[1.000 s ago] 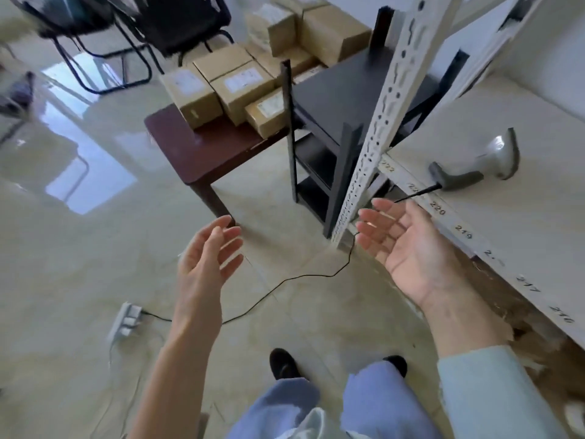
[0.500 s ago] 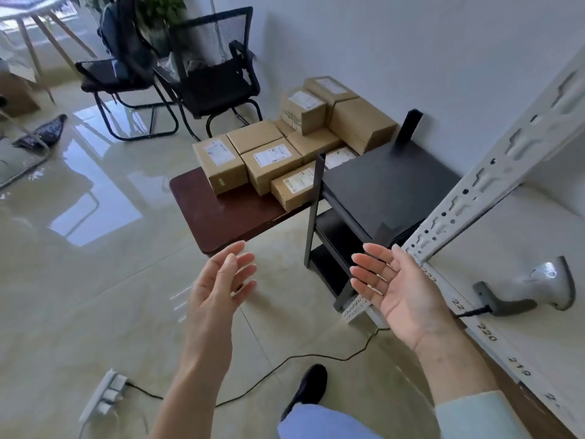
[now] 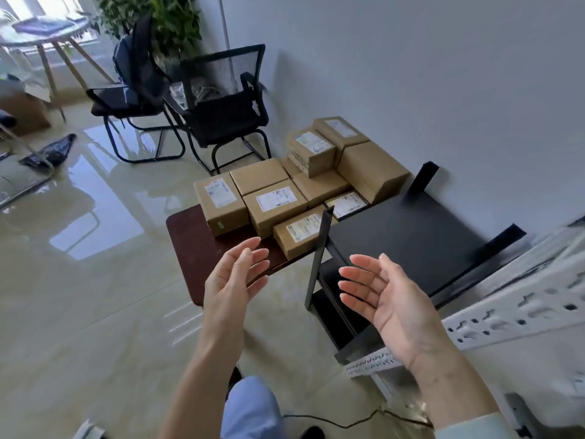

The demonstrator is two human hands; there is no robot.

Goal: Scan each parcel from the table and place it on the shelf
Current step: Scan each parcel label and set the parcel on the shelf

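Several brown cardboard parcels [image 3: 275,207] with white labels lie packed together on a dark red-brown table [image 3: 193,245] against the wall. My left hand [image 3: 234,277] and my right hand [image 3: 386,299] are both raised in front of me, palms facing each other, fingers straight and holding nothing. They hover short of the table's near edge, apart from the parcels. The white perforated shelf upright [image 3: 519,315] crosses the right side. The scanner's handle [image 3: 519,410] just shows at the bottom right edge.
A black low shelf unit [image 3: 405,242] stands right of the table, in front of my right hand. Two black chairs [image 3: 221,103] stand behind. A black cable [image 3: 335,423] runs over the glossy floor by my feet. A round table [image 3: 41,36] stands far left.
My view has lifted and moved closer to the table; the parcels look nearer. Both empty hands have risen toward them. The scanner on the white shelf has slid almost out of view.
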